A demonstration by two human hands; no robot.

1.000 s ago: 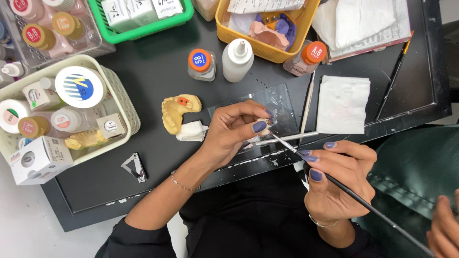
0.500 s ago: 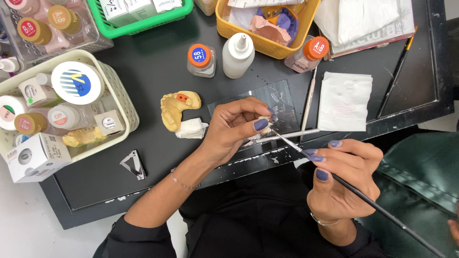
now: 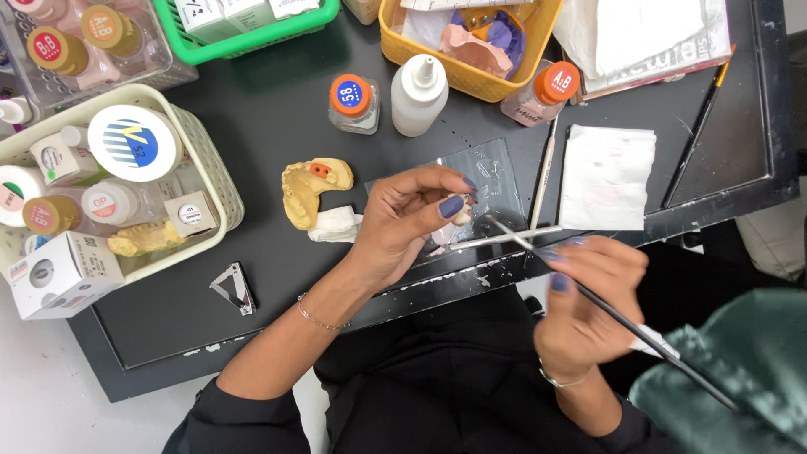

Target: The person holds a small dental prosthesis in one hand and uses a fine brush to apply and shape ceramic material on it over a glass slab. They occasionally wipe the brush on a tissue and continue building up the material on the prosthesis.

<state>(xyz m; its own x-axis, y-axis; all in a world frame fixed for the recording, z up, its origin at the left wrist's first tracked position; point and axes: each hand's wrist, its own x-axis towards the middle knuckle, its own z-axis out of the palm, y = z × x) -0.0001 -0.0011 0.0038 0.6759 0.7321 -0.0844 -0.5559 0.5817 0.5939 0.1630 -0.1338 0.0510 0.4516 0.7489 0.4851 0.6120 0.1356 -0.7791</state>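
Over the dark worktop (image 3: 277, 277), just above the near edge, the left hand (image 3: 403, 223) pinches a small pale piece (image 3: 462, 215), seemingly a tooth-like dental part, between thumb and fingertips, so that grip is clenched on the piece. The right hand (image 3: 584, 307) grasps a long thin brush (image 3: 605, 311) like a pen, its fine tip pointing up and left, close to the piece, though whether it touches cannot be told. A clear mixing slab (image 3: 496, 172) lies on the worktop just beyond the left hand, with faint smears on it, and a slim white-handled tool (image 3: 517, 238) rests beside it. Left of the hand sits a yellow dental cast (image 3: 307, 189) with a small orange patch, leaning on a wad of white tissue (image 3: 336, 225). Further back stand an orange-capped jar (image 3: 353, 102), a white squeeze bottle (image 3: 419, 94) and a second orange-capped bottle (image 3: 542, 92); a folded white paper towel (image 3: 607, 176) lies to the right. By my judgement the brushwork on the piece is under way: materials are out and the slab is used, yet the piece is off the cast, so finishing and seating seem left.
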